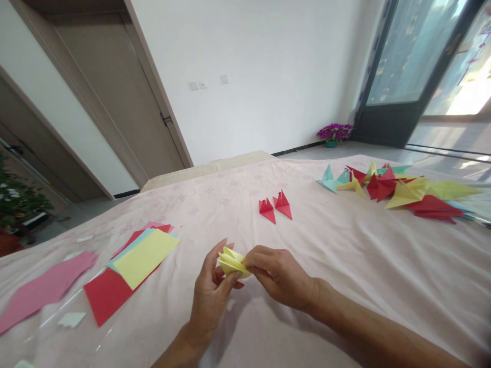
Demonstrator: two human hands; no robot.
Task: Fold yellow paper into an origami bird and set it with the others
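A small folded yellow paper piece (231, 261) is held just above the pink cloth-covered surface (345, 266). My left hand (210, 296) pinches its left side with thumb and fingers. My right hand (279, 276) grips its right side, fingers closed on the folds. Both hands meet at the paper, near the front centre of the surface.
A stack of flat red, blue and yellow sheets (130, 266) and pink sheets (42, 291) lie at the left. Two red folded pieces (275, 207) sit in the middle. A pile of several coloured folded pieces (399, 191) lies at the far right. A door and glass doors stand behind.
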